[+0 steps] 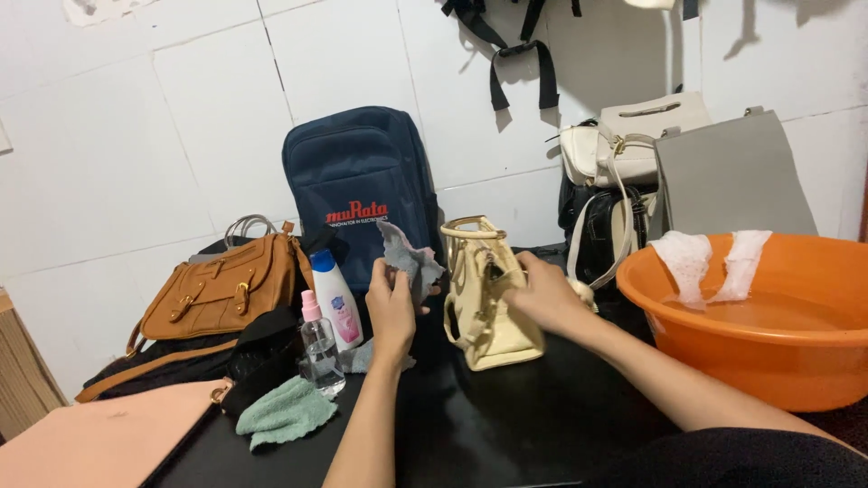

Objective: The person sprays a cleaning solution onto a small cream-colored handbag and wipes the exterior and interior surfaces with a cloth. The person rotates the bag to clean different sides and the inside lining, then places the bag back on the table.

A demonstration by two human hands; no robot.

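- The small cream leather handbag [488, 303] with stiff gold-trimmed handles stands upright on the black tabletop [506, 425], just in front of the navy fabric backpack [362, 194] that leans on the white wall.
- The right hand [545, 294] rests flat against the handbag's right side, fingers wrapped round its edge, steadying it; the grip is a loose brace and not a pinch.
- The left hand [391, 307] is closed on a crumpled grey cloth [409, 258], held up just beside the handbag's left face and not clearly touching it.
- As a judgement: the wiping looks underway or about to begin on this bag; the cloth is in hand and the bag is braced, but the pictures do not show whether any face has been cleaned.
- A clear spray bottle with a pink cap [318, 348] and a white lotion-type bottle with a blue cap [336, 298] stand to the left, near the left wrist, neither one in a hand.
- A folded pale green cloth [285, 414] lies on the tabletop beside the spray bottle.
- A tan leather satchel [221, 289] sits further left on dark bags, and a pile of cream and black bags [610, 194] stands by the wall; these look untouched.
- An orange plastic basin [768, 325] with water stands at the right, two white cloths [710, 262] draped over its rim.
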